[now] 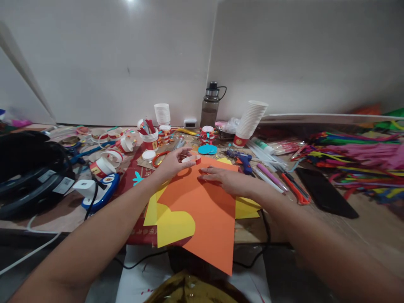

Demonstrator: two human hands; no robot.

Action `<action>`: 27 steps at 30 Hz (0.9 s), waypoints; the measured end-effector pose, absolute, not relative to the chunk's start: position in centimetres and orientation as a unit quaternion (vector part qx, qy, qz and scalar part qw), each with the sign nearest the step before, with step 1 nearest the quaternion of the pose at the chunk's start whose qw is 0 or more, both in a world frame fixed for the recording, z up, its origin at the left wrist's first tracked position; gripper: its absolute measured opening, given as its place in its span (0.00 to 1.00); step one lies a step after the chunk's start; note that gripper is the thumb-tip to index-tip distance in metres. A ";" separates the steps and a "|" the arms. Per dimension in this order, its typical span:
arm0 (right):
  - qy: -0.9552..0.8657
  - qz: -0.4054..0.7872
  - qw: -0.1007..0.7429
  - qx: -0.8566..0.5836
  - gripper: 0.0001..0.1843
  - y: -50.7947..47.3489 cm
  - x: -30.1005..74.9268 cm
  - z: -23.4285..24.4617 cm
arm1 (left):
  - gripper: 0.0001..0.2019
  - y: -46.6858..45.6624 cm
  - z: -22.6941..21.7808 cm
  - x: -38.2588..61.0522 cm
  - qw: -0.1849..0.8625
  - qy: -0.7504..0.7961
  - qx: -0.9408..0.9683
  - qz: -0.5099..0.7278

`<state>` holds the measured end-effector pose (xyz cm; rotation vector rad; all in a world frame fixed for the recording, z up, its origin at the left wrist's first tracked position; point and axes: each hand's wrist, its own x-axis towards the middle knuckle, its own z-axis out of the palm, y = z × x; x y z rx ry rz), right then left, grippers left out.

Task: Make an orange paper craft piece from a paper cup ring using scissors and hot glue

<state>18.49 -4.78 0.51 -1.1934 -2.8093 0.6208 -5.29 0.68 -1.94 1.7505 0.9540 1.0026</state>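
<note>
My left hand (178, 160) is closed on a short, cut-off piece of paper cup (191, 160), white with a bit of red. The piece rests on or just over the far part of an orange paper sheet (211, 214). My right hand (222, 179) lies flat on that sheet, fingers stretched out towards the cup piece and apart from it. Under the orange sheet are yellow sheets (248, 207), and a yellow paper piece with a curved edge (175, 228) shows at its near left. Blue paper discs (207, 149) lie just beyond my hands.
Behind stand a water bottle (209, 107) and a leaning stack of paper cups (251, 122). To the right are a glue gun (245, 162), an orange cutter (296, 189), a phone (326, 191) and pipe cleaners (369, 155). Cut cups (102, 167) and a white charger (91, 190) sit left.
</note>
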 end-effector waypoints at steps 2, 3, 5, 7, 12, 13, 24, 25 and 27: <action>-0.885 0.153 0.034 -0.439 0.29 -5.7 17.7 0.2 | 0.32 0.3 -1.6 -5.1 0.442 0.393 0.699 0.403; -0.869 0.128 0.041 -0.475 0.28 -6.3 17.3 0.0 | 0.32 0.1 -1.4 -5.0 0.442 0.402 0.695 0.399; -0.842 0.096 0.030 -0.530 0.31 -7.5 16.6 -0.2 | 0.30 -0.4 -1.1 -4.8 0.441 0.419 0.692 0.389; -0.838 0.081 0.005 -0.540 0.36 -8.2 16.3 -0.3 | 0.28 -0.6 -1.0 -4.8 0.442 0.420 0.694 0.383; -0.885 0.129 -0.052 -0.445 0.33 -6.5 17.2 -0.6 | 0.28 0.2 -1.9 -5.0 0.435 0.408 0.703 0.388; -0.890 0.138 -0.054 -0.430 0.31 -5.8 17.5 -0.8 | 0.28 0.5 -2.1 -5.1 0.433 0.407 0.704 0.389; -0.908 0.110 0.036 -0.403 0.26 -1.1 16.6 -3.2 | 0.30 0.4 -3.3 -4.8 0.396 0.410 0.721 0.393; -0.906 0.104 0.043 -0.408 0.26 -1.1 16.3 -3.3 | 0.29 0.3 -3.3 -4.8 0.385 0.410 0.725 0.398; -0.903 0.106 0.060 -0.412 0.25 -1.2 15.8 -3.3 | 0.29 0.1 -3.1 -4.6 0.363 0.403 0.735 0.406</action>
